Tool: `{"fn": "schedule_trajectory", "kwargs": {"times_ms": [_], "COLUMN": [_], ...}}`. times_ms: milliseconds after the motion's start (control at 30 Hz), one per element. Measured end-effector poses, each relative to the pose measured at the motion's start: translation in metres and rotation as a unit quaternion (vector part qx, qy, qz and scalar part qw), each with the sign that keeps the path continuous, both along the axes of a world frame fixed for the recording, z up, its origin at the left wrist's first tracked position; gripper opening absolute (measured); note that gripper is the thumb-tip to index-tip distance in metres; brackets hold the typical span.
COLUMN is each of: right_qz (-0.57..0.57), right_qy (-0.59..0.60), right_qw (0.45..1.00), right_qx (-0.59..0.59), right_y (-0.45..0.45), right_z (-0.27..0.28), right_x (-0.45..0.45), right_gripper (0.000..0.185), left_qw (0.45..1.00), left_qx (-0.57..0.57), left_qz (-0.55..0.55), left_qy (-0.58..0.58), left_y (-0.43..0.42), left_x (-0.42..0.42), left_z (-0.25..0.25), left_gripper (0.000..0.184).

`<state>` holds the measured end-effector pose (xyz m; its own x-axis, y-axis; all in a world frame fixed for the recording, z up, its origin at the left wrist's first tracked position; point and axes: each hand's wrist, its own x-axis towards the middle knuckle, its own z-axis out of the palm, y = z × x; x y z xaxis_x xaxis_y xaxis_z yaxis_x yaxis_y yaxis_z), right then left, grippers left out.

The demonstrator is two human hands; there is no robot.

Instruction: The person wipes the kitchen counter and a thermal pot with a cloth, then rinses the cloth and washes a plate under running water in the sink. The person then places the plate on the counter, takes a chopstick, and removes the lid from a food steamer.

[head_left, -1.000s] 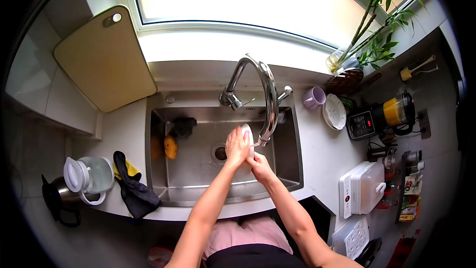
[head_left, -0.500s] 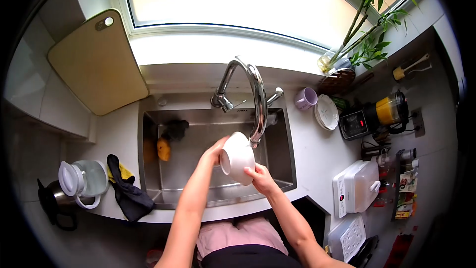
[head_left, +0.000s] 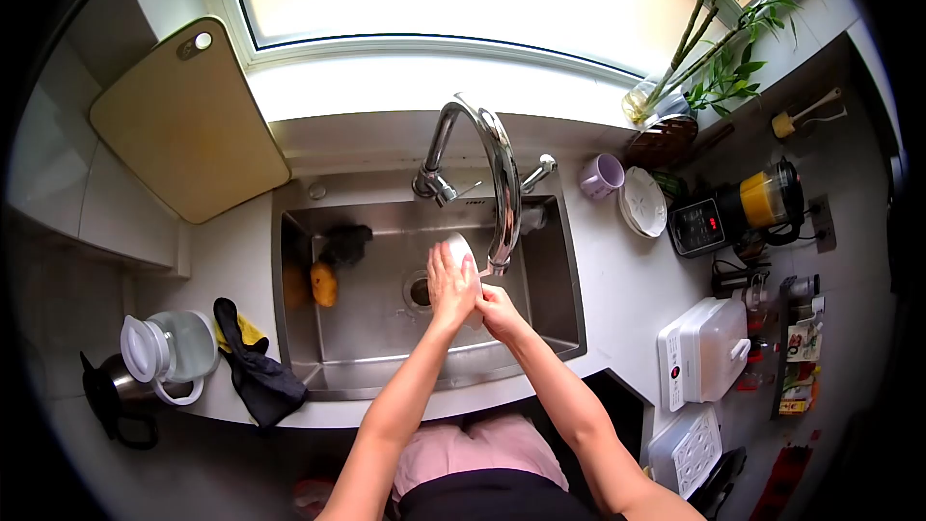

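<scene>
A white bowl (head_left: pixel 460 247) is tipped on its side over the sink (head_left: pixel 386 336), just below the chrome faucet's spout (head_left: pixel 500 260). My right hand (head_left: pixel 502 315) grips the bowl's lower right edge. My left hand (head_left: pixel 450 285) lies flat against the bowl with its fingers stretched out, hiding much of it. Beyond the hands, the drain (head_left: pixel 417 291) shows in the sink floor. On the sink's left side lie an orange-yellow item (head_left: pixel 323 285) and a dark grey, cloth-like bundle (head_left: pixel 345 245).
A cutting board (head_left: pixel 193 125) leans at the back left. Dark cloth (head_left: pixel 258 376) and a lidded glass pitcher (head_left: pixel 174 352) stand left of the sink. On the right are a purple mug (head_left: pixel 602 176), white dishes (head_left: pixel 642 203), a blender (head_left: pixel 738 207) and a white appliance (head_left: pixel 704 352).
The bowl has turned more edge-on in my hands. My left hand has moved from the bowl's left rim to lie flat across it. My right hand keeps its grip.
</scene>
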<state>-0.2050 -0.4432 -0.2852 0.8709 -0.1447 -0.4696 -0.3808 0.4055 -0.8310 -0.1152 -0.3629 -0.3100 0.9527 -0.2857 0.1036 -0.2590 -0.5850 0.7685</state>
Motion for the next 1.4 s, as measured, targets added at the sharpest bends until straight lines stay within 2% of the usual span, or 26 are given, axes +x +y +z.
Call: {"fn": "schedule_trajectory", "kwargs": {"times_ms": [33,67,133,167,233,267,333,433,500,533,567,667,700,733,767,867,900,967,1067,1100,1167,1200,1233,1300,1367,1400], "right_qz": [-0.014,-0.014,0.004,0.006,-0.009,-0.013,0.004,0.013,0.028,0.023,0.027,-0.075,-0.094,-0.106,-0.12,-0.137,-0.151,-0.122,-0.091,-0.101,-0.037,-0.047,-0.008,-0.014,-0.008,-0.011], "right_qy": [-0.024,-0.026,-0.01,-0.009,0.0,-0.004,-0.015,-0.026,0.01,0.013,0.013,-0.053,-0.064,-0.068,-0.072,-0.027,-0.014,-0.02,0.021,0.104,0.076,0.063,0.112,0.036,-0.013,0.058], "right_qw": [1.0,1.0,1.0,1.0,1.0,1.0,1.0,0.998,0.999,1.0,1.0,0.991,0.987,0.986,0.984,0.987,0.987,0.992,0.995,0.971,0.87,0.822,0.784,0.707,0.794,0.874], "right_qx": [-0.006,-0.01,0.001,0.001,0.018,0.014,-0.025,-0.059,-0.024,-0.004,-0.008,0.094,0.111,0.11,0.108,0.075,0.054,0.028,-0.045,-0.193,-0.486,-0.564,-0.611,-0.706,-0.608,-0.481], "right_y": [0.002,-0.002,0.004,0.008,0.01,0.009,0.007,-0.002,-0.007,-0.012,-0.018,-0.032,-0.037,-0.039,-0.038,-0.039,-0.031,-0.046,-0.047,-0.007,0.019,0.035,0.053,0.058,0.038,0.027], "right_z": [0.004,0.01,0.028,0.035,0.046,0.041,0.027,0.035,0.051,0.057,0.06,0.052,0.051,0.051,0.049,-0.003,-0.014,-0.094,-0.112,-0.02,-0.002,-0.02,0.009,0.001,-0.005,-0.004], "right_x": [0.003,0.004,-0.01,-0.013,-0.014,-0.012,-0.006,0.0,-0.009,-0.014,-0.015,-0.013,-0.004,0.007,0.018,0.038,0.05,0.057,0.069,0.077,0.074,0.069,0.068,0.059,0.063,0.066], "right_gripper": [0.028,0.028,0.029,0.029,0.029,0.03,0.031,0.033,0.033,0.036,0.036,0.041,0.042,0.04,0.038,0.031,0.031,0.034,0.042,0.055,0.057,0.059,0.059,0.059,0.063,0.065], "left_qw": [0.996,0.996,0.981,0.917,0.913,0.963,0.999,0.99,0.914,0.766,0.704,0.665,0.619,0.573,0.576,0.479,0.481,0.515,0.522,0.529,0.484,0.489,0.493,0.46,0.504,0.502], "left_qx": [0.009,0.005,-0.024,-0.088,-0.07,-0.034,0.021,-0.016,-0.079,-0.275,-0.378,-0.409,-0.438,-0.466,-0.465,-0.618,-0.616,-0.638,-0.646,-0.652,-0.671,-0.671,-0.671,-0.681,-0.661,-0.66], "left_qz": [0.027,0.028,-0.069,-0.105,-0.134,-0.102,-0.038,-0.057,-0.085,-0.095,-0.105,-0.024,-0.038,-0.052,-0.053,-0.031,-0.029,-0.024,0.021,0.057,0.086,0.09,0.096,0.092,0.129,0.15], "left_qy": [-0.082,-0.085,0.18,0.373,0.379,0.248,0.031,0.13,0.389,0.573,0.592,0.625,0.651,0.672,0.67,0.623,0.623,0.572,0.557,0.541,0.555,0.55,0.545,0.562,0.54,0.539], "left_y": [-0.002,-0.005,0.008,0.019,0.018,0.014,0.002,0.002,0.001,0.004,0.017,0.06,0.08,0.093,0.1,0.123,0.124,0.123,0.11,0.103,0.085,0.074,0.067,0.062,0.06,0.057], "left_x": [-0.001,0.008,0.033,0.055,0.058,0.047,0.015,0.026,0.054,0.059,0.056,0.038,0.035,0.033,0.03,0.021,0.017,0.011,0.001,-0.005,-0.012,-0.015,-0.019,-0.021,-0.028,-0.031], "left_z": [0.003,0.0,-0.008,0.008,0.001,0.004,0.021,0.041,0.004,-0.035,-0.039,-0.032,-0.045,-0.052,-0.048,-0.021,-0.013,-0.002,0.01,0.011,0.007,0.002,-0.001,0.002,0.014,0.019], "left_gripper": [0.055,0.055,0.054,0.059,0.055,0.053,0.05,0.051,0.053,0.056,0.058,0.055,0.051,0.047,0.047,0.042,0.042,0.053,0.051,0.049,0.046,0.046,0.045,0.043,0.035,0.035]}}
